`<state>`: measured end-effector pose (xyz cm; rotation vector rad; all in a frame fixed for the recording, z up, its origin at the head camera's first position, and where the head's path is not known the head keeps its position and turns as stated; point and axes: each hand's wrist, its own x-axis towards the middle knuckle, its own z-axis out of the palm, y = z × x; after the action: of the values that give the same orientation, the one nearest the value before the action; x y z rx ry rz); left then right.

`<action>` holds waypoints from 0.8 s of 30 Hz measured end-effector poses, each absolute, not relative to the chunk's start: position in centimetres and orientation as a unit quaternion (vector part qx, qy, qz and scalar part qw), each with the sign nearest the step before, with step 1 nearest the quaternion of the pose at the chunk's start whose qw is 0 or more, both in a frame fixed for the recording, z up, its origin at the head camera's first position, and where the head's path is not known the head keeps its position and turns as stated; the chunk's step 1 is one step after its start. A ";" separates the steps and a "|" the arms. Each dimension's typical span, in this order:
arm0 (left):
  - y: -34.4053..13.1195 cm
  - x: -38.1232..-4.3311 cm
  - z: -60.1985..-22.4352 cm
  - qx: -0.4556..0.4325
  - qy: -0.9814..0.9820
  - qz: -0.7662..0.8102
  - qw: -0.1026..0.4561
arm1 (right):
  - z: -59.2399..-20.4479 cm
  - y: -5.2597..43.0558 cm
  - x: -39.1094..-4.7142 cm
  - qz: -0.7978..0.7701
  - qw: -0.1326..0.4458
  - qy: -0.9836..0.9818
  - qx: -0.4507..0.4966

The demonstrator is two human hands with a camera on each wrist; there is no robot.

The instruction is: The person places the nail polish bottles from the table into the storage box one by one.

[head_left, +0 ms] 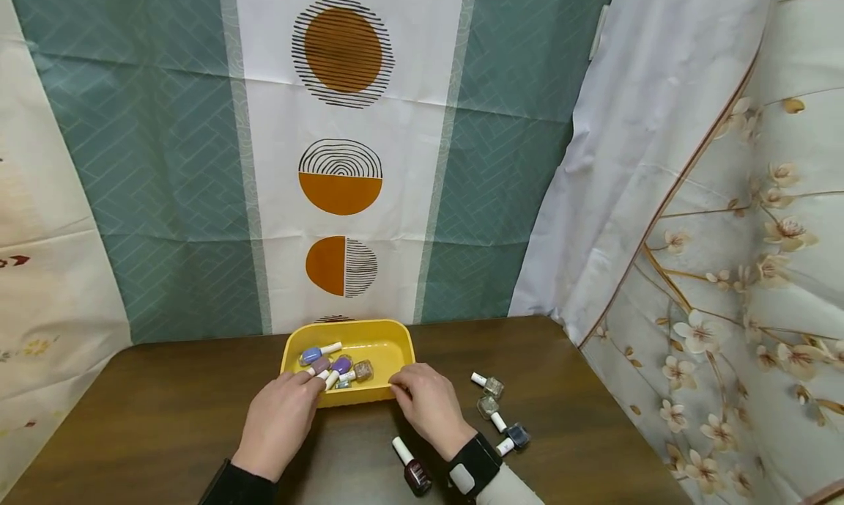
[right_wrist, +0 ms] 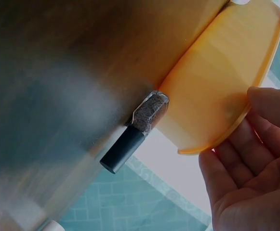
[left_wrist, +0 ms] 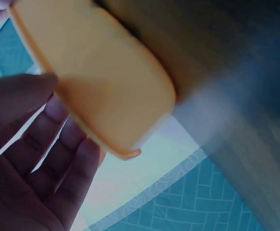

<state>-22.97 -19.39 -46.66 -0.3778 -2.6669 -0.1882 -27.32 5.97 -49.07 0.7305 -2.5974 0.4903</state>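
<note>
A yellow plastic tray (head_left: pixel 389 344) stands on the table near its back edge. My left hand (head_left: pixel 280 421) grips its near-left rim, thumb on the outer wall and fingers over the edge in the left wrist view. At the near-right corner my right hand (head_left: pixel 430 404) pinches the rim the same way. Inside, at the left, lie several nail polish bottles: a blue one (head_left: pixel 310 355), a purple one (head_left: pixel 342 363), a glittery brown one (head_left: pixel 363 371) and others partly covered by the left hand.
Right of the right hand lie two glittery nail polish bottles (head_left: pixel 493 387) (head_left: pixel 488 406) and a dark blue one (head_left: pixel 519 436). A dark red bottle (head_left: pixel 417 477) is in front. The right wrist view shows a black-capped glitter bottle (right_wrist: pixel 149 113) beside the tray. Curtains (head_left: pixel 521 124) hang behind.
</note>
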 end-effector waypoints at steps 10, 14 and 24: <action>-19.9 -22.7 -48.2 -0.125 -0.963 -0.095 0.220 | -49.6 6.3 -27.1 0.171 0.195 -0.922 0.287; -19.8 -22.8 -48.3 -0.124 -0.963 -0.097 0.219 | -49.5 6.8 -26.9 0.169 0.174 -0.925 0.294; -19.9 -23.3 -47.1 -0.126 -0.965 -0.095 0.211 | -48.4 9.4 -23.8 0.168 0.154 -0.933 0.277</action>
<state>-23.32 -19.90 -47.11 -0.3498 -2.6797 -0.2644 -23.76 9.43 -48.38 0.7953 -2.6753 0.4823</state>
